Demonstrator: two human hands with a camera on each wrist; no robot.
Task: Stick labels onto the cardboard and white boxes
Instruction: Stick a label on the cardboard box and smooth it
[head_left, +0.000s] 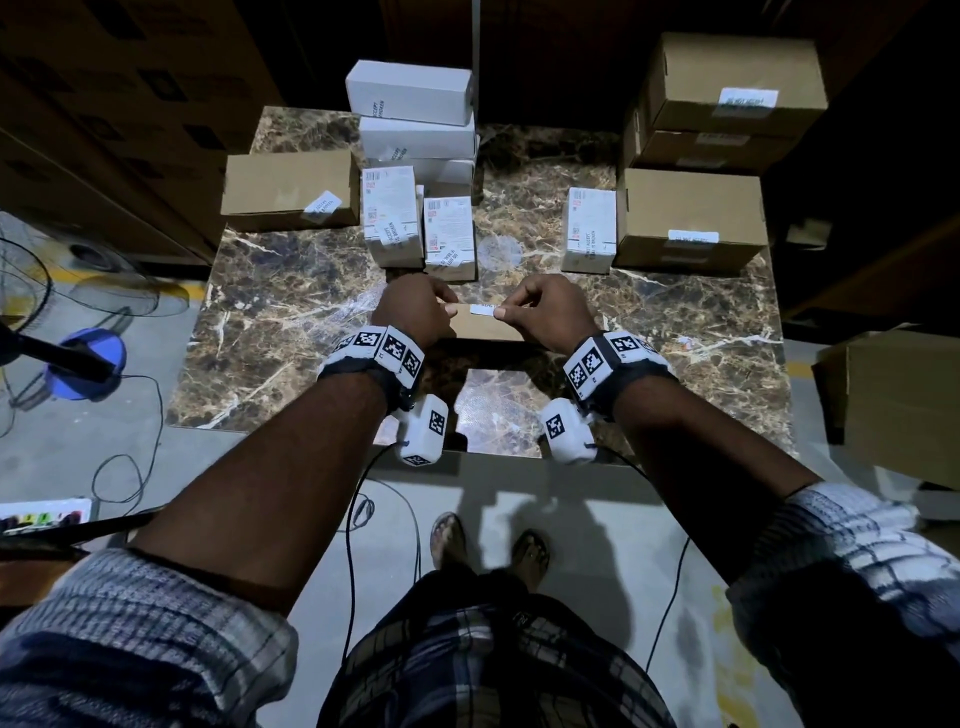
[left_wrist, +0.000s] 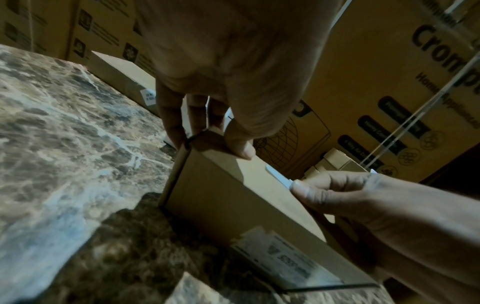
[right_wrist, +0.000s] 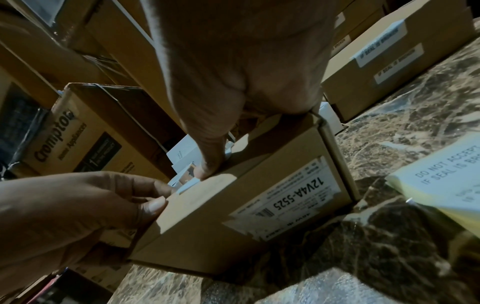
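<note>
A small cardboard box (head_left: 485, 326) stands on the marble table (head_left: 675, 312) between my hands. My left hand (head_left: 441, 306) grips its left end, fingers curled over the corner (left_wrist: 202, 133). My right hand (head_left: 506, 310) pinches a white label (head_left: 482, 309) by one end, and the thumb holds it down on the box's top edge (right_wrist: 210, 170). The label (left_wrist: 278, 176) lies partly on the top face. The box's near side carries a printed sticker (right_wrist: 293, 197) reading 12V4A-5525.
Labelled white boxes (head_left: 415, 156) are stacked at the table's back middle, and one more white box (head_left: 589, 228) stands further right. Labelled cardboard boxes stand at the left (head_left: 291, 189) and right (head_left: 691, 218). A pad of labels (right_wrist: 441, 185) lies to my right. A fan (head_left: 31, 291) and cables are on the floor.
</note>
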